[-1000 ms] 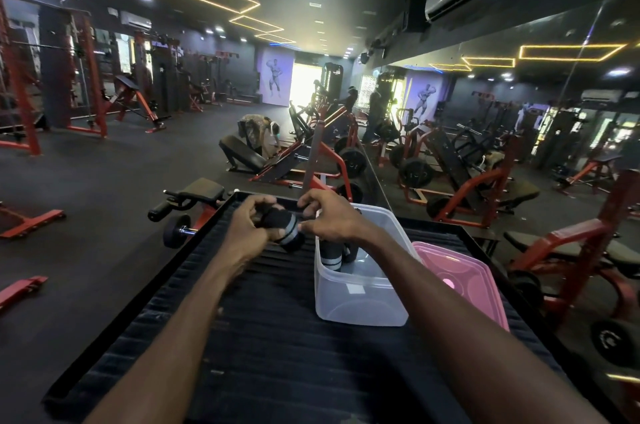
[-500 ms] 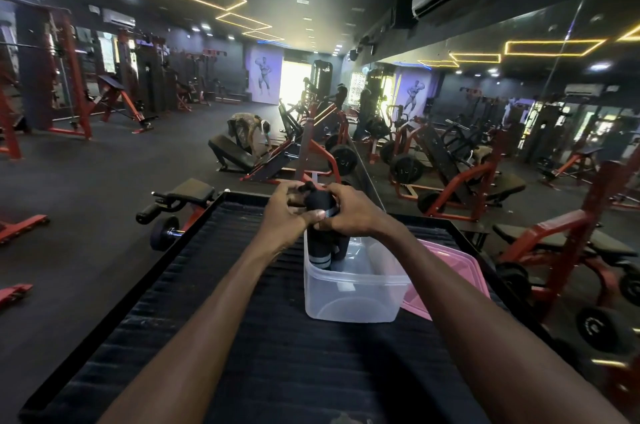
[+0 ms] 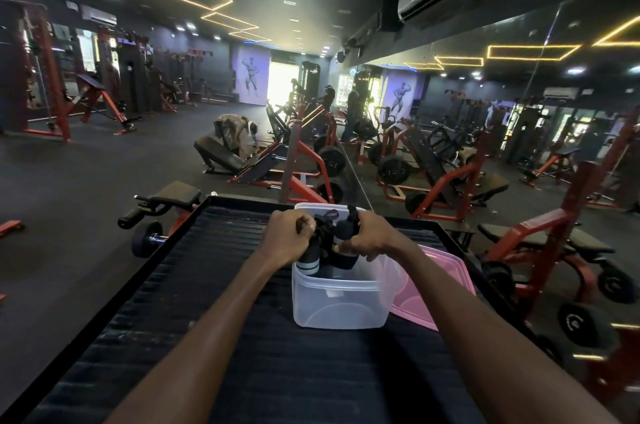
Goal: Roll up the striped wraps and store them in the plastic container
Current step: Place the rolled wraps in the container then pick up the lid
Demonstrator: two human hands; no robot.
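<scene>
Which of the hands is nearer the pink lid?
Right. The right hand is over the container, on the side beside the pink lid; the left hand is over its opposite side.

Readable text: we find none in this view.
Weight plates (image 3: 331, 162): we see faint marks on the black discs — too blurred to read.
Wall posters (image 3: 251, 75): we make out figures only — no lettering we can read.
Plastic container (image 3: 337, 302): a pale patch on its near wall; we cannot tell whether it bears any writing.
</scene>
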